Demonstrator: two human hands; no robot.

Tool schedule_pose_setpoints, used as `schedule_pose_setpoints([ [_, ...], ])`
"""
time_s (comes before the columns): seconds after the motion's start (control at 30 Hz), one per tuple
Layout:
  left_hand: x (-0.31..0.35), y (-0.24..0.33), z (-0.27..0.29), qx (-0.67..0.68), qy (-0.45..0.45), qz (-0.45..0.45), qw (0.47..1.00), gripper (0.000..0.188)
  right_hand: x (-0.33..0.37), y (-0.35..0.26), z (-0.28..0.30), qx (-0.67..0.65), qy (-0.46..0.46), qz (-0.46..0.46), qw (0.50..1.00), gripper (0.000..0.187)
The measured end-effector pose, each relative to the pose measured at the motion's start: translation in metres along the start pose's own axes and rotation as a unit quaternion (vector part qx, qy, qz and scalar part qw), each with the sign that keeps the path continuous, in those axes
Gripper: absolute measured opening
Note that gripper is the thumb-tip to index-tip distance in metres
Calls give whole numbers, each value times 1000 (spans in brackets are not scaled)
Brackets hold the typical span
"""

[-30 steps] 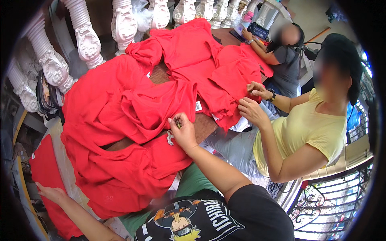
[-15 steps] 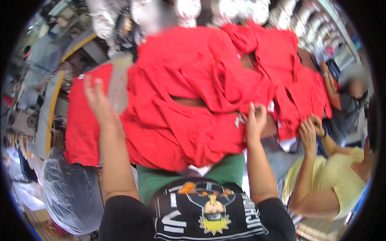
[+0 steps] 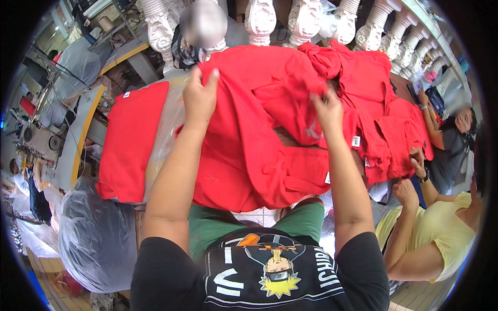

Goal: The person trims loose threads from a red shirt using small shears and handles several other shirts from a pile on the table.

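A red garment (image 3: 244, 119) lies spread and rumpled over the table before me, part of it lifted toward my hands. My left hand (image 3: 201, 97), raised at its left side, pinches the cloth's upper edge between thumb and fingers. My right hand (image 3: 330, 111) is closed over the garment's right part, around what look like small thread snips (image 3: 313, 130), blurred by motion; whether it also grips cloth is unclear. A white label (image 3: 328, 178) shows at the garment's lower right edge.
A folded red stack (image 3: 136, 137) lies left beside clear plastic. More red garments (image 3: 363, 83) cover the table's right. A co-worker in yellow (image 3: 430, 233) sits at right, another person in dark clothing beyond. White balusters (image 3: 260, 20) line the back; a plastic-wrapped bundle (image 3: 96, 238) stands lower left.
My left hand has moved right from the folded stack and taken hold of the cloth. My right hand has risen, and the garment's folds have shifted. The co-worker's hands have come off the red cloth.
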State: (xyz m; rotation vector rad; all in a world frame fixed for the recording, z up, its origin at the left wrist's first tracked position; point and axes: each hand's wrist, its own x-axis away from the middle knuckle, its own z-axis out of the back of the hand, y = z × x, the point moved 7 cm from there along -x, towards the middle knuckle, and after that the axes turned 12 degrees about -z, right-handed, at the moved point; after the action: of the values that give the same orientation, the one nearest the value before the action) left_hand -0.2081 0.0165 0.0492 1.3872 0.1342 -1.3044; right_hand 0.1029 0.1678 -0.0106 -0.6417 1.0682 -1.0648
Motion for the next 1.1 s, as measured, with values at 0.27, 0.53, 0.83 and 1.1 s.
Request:
schedule_pose_setpoints([
  [0.27,92,16,7,2,-382,-98,919,34,64,-158,22,76,-293,61,951,46],
  [0.53,182,-38,-11,-90,-313,-25,945,42,255,-256,107,-73,-886,362,282,36],
  [0.83,189,-42,-3,-145,-285,14,948,40,186,-219,74,32,-732,268,626,38],
  [1.1,188,-47,-10,-137,-296,11,945,41,131,-93,-40,41,-458,-35,887,47],
])
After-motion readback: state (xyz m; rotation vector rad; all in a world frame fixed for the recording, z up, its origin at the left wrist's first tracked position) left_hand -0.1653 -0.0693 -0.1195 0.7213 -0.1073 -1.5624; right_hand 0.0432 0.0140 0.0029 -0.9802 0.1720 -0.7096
